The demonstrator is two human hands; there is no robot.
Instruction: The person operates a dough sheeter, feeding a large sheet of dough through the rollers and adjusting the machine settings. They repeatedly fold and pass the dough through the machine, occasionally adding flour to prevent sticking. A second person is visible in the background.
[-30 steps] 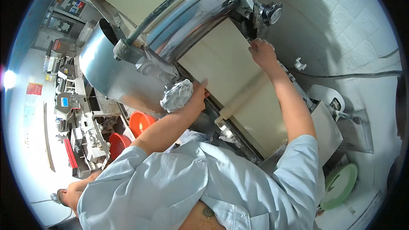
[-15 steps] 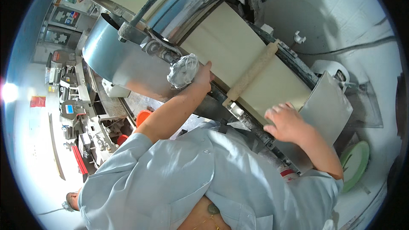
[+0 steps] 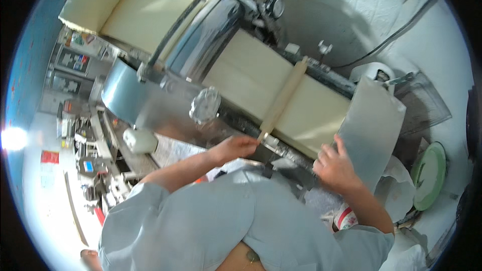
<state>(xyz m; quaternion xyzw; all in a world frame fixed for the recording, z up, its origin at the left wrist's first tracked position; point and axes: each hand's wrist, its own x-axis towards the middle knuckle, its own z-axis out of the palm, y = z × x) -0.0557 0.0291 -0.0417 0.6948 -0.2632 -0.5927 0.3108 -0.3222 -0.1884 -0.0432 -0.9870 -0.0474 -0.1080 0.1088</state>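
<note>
Counts for you: two hands, your left hand [image 3: 236, 149] and your right hand [image 3: 335, 167]. One cream roller [image 3: 282, 101], one cream strip [image 3: 248, 73]. You've got one plastic-wrapped knob [image 3: 205, 105], one black round dial [image 3: 274, 6], one pale metal plate [image 3: 376, 128], one steel drum [image 3: 119, 91], one whitish jug [image 3: 140, 141], one green-rimmed basin [image 3: 441, 176], one red sign [image 3: 50, 157]. Grey machines [image 3: 86, 164] at your left: several (too blurred for an exact tally).
</note>
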